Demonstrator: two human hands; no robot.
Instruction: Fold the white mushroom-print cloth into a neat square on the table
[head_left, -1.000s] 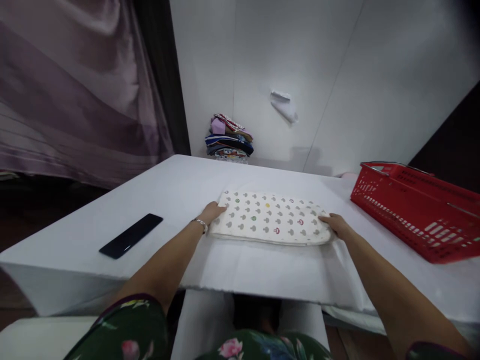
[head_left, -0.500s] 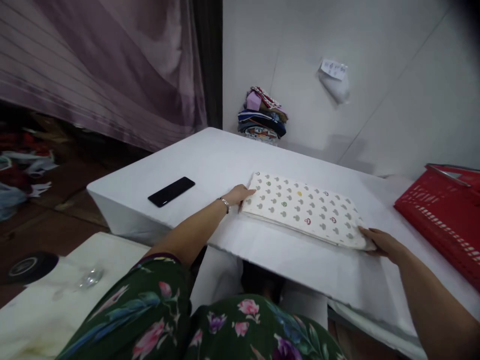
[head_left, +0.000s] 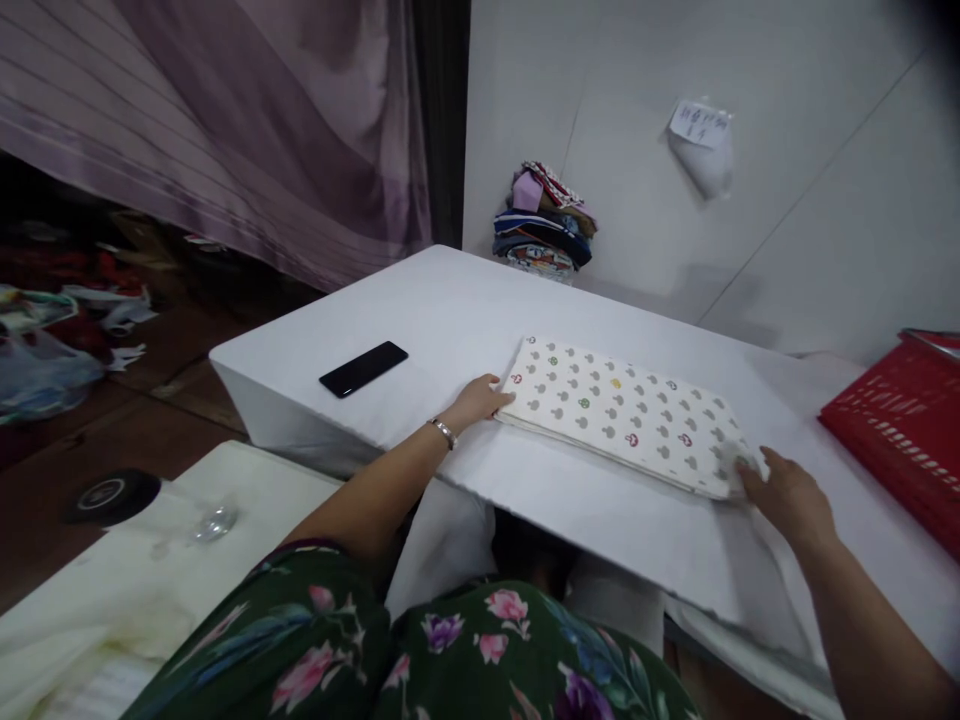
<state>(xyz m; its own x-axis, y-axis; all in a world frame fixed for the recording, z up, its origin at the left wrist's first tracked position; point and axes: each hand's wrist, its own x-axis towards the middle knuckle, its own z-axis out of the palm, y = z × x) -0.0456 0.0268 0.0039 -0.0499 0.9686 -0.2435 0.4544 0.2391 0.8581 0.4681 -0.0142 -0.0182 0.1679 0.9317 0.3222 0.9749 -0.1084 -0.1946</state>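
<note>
A folded white cloth (head_left: 600,410) printed with grey, red, green and yellow mushroom shapes lies flat on the white table. My left hand (head_left: 476,400), with a bracelet at the wrist, holds its left edge, the thumb tip over the border; some fingers are hidden. At the opposite end my right hand (head_left: 795,500) touches the near right corner, thumb and forefinger spread apart. The cloth is slightly rumpled and blurred beside that thumb.
A black phone (head_left: 364,369) lies left on the white table (head_left: 450,300). A red plastic basket (head_left: 900,430) stands at the right. Folded fabrics (head_left: 544,225) are stacked by the wall. A lower cream surface (head_left: 247,490) adjoins at the left.
The view has shifted, so things appear further right. My right hand has loosened from the cloth's right end and its fingers have spread. My left hand stays at the left edge.
</note>
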